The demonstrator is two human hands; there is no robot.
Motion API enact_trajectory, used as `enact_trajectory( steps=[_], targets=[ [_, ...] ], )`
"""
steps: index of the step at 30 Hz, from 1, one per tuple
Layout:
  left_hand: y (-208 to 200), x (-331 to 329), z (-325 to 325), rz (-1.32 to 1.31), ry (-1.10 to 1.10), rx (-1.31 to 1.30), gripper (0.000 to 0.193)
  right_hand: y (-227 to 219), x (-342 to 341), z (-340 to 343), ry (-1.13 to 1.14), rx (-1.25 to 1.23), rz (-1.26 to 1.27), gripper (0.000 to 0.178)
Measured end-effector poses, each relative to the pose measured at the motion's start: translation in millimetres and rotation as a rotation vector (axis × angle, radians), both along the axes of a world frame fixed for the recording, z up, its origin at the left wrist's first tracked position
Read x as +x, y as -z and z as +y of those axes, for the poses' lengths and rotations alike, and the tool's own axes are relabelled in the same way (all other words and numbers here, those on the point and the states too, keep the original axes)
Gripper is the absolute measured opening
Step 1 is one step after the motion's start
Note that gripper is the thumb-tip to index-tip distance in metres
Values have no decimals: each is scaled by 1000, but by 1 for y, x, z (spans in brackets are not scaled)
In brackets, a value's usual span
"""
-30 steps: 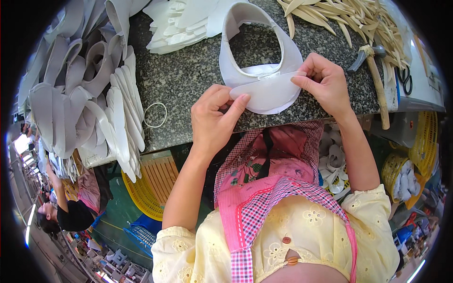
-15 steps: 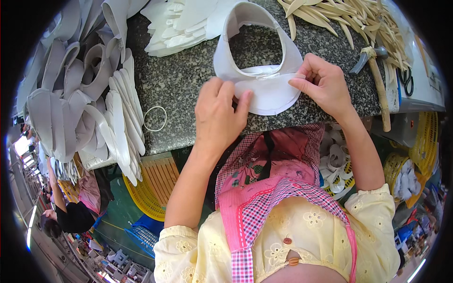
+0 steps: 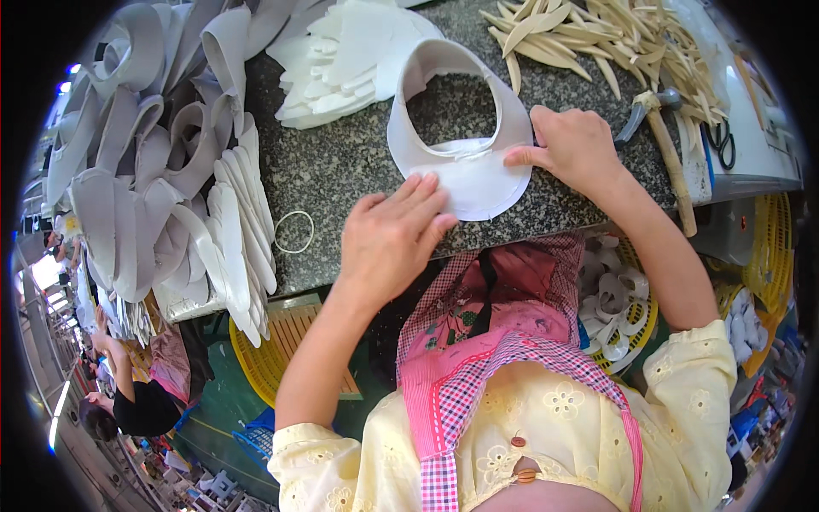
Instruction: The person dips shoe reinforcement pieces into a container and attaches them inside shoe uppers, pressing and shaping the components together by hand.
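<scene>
A pale grey shoe upper lies on the speckled stone tabletop, its rounded opening away from me and its white toe panel toward me. My left hand rests on the left side of the toe panel, fingers stretched out and thumb apart. At the right edge, my right hand is closed on the upper, its thumb laid over the panel and its fingers curled. The fingertips of the right hand are partly hidden.
Grey uppers are heaped at left. White pieces are stacked behind. Beige strips, a hammer and black-handled scissors lie at right. A thin ring lies near the front edge. Another person is at far left.
My left hand has flattened from a curled grip onto the toe panel. My right hand has shifted its thumb onto the panel. The whole view has shifted slightly.
</scene>
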State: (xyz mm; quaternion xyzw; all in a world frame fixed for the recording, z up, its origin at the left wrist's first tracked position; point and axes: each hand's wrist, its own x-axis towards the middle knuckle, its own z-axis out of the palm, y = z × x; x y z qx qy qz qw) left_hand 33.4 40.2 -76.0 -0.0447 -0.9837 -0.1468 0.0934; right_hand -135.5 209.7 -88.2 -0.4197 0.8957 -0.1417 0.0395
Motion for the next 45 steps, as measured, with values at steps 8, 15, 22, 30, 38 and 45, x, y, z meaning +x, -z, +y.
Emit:
enact_trajectory(
  steps=[8,15,22,30,38,45],
  targets=[
    [-17,-61,12,167,160,-131,34,-11,3,40,399,-475,-561,25],
    [-55,-7,27,-18,208,-92,21,-29,59,10,-255,-840,-492,29],
    [-25,11,12,-332,315,541,22,-57,65,34,-174,-1180,-1167,20],
    [29,33,-13,-391,507,1559,34,-36,75,18,-512,-820,-1552,27],
    [30,30,-5,-26,0,1545,41,-3,72,24,-289,-939,-1354,26],
    [-34,-37,-5,569,-435,182,48,-45,90,19,195,-754,386,36]
  ],
)
